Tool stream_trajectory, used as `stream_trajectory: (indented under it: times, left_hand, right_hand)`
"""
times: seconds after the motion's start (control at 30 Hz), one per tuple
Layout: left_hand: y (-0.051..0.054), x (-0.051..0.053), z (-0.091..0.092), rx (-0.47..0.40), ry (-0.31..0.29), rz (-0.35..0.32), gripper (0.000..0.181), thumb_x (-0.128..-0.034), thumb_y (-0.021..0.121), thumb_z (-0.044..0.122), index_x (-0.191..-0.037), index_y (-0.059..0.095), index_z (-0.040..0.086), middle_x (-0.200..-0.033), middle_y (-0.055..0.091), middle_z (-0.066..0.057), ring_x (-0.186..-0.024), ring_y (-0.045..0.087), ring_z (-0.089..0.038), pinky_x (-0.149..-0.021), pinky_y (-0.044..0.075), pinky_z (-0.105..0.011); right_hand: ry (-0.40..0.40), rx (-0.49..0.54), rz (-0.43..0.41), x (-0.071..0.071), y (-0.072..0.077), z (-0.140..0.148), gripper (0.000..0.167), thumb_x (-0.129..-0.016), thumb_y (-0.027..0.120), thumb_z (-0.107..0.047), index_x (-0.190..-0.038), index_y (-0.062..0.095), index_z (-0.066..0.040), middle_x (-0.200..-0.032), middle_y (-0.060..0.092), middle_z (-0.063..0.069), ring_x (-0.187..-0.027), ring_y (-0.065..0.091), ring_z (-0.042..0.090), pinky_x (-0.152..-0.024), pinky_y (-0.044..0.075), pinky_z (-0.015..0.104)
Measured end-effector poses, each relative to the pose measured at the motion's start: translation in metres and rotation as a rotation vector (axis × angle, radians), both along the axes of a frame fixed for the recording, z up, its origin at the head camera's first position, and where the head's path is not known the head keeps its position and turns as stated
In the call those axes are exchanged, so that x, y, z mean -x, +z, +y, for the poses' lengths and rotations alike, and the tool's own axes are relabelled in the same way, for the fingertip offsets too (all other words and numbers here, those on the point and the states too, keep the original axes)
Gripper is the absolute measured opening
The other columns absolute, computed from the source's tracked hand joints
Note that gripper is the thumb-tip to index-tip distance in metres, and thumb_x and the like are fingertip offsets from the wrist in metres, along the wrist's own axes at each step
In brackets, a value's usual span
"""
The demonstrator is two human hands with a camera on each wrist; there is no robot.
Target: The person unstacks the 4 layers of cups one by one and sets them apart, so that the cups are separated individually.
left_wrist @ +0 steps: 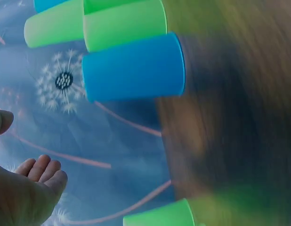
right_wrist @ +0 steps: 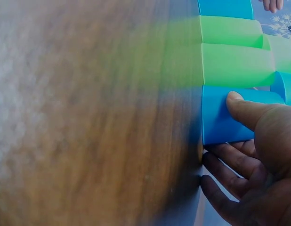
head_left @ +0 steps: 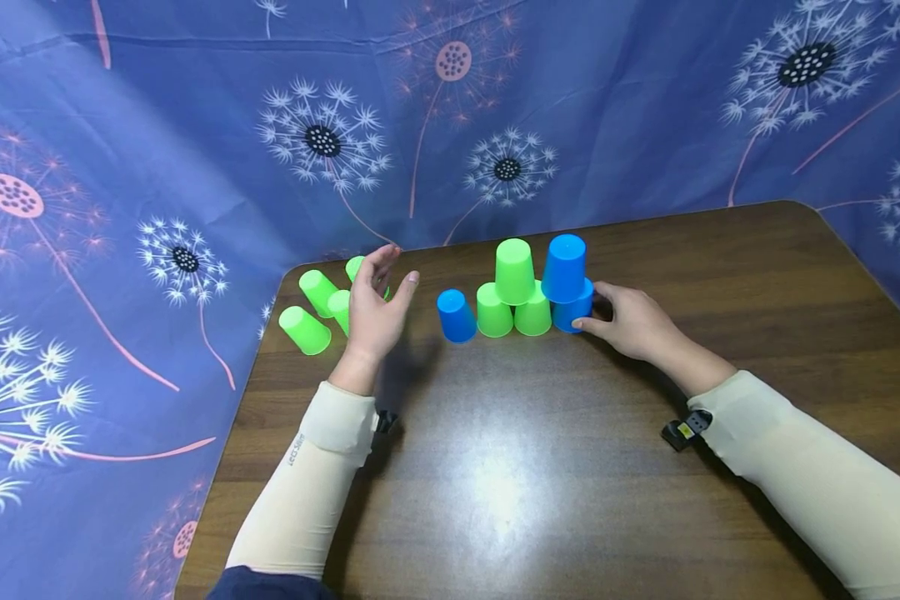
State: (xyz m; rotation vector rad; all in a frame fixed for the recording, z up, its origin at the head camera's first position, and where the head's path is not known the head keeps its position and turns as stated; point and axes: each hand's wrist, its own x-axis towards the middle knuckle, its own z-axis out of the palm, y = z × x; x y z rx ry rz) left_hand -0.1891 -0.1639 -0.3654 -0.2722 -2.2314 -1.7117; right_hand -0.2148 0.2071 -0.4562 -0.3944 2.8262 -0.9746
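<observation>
Right grip (head_left: 636, 327) holds lower blue cup (head_left: 563, 316); left grip (head_left: 375, 321) relaxed near green cups (head_left: 304, 331).

And here's the table (head_left: 607, 517), brown wood grain running across it, far corners rounded, a bright patch of glare shining off the top! Toward the far side, 4 cups stand mouth-down in a row: a blue cup (head_left: 457, 317) at the left end, 2 green cups (head_left: 494, 311) close side by side, then a second blue cup (head_left: 567, 313)! Over by the far left corner, at least 4 loose green cups (head_left: 304, 331), some partly hidden!
</observation>
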Motion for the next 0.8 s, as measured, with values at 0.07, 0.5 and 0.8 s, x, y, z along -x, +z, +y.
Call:
stream_trajectory:
  times: [0.07,0.5,0.8]
  left_hand:
    - [-0.009,0.005,0.006,0.011,-0.017,0.006,0.053,-0.1016,0.068,0.005,-0.147,0.045,-0.01,-0.149,0.053,-0.022,-0.145,0.047,-0.032,-0.124,0.033,-0.045]
    - [-0.033,0.023,0.028,0.063,-0.094,0.0,0.06,-0.1005,0.074,0.022,-0.15,0.048,0.001,-0.15,0.056,-0.011,-0.142,0.05,-0.018,-0.121,0.036,-0.036]
    - [-0.031,0.023,0.049,0.076,-0.14,0.017,0.058,-0.0994,0.075,0.017,-0.149,0.05,0.002,-0.149,0.057,-0.011,-0.141,0.052,-0.025,-0.118,0.04,-0.039]
  right_hand:
    - [-0.001,0.001,0.001,-0.001,0.0,0.0,0.069,-0.099,0.076,-0.038,-0.15,0.05,0.0,-0.14,0.061,0.028,-0.131,0.055,0.048,-0.105,0.045,0.069]
    - [0.012,-0.004,0.012,-0.001,0.001,0.0,0.07,-0.098,0.076,-0.038,-0.15,0.05,0.001,-0.139,0.061,0.028,-0.129,0.056,0.049,-0.103,0.046,0.069]
    - [0.0,0.007,0.01,-0.001,0.0,0.0,0.069,-0.098,0.076,-0.04,-0.149,0.051,-0.001,-0.138,0.062,0.027,-0.129,0.057,0.047,-0.103,0.046,0.067]
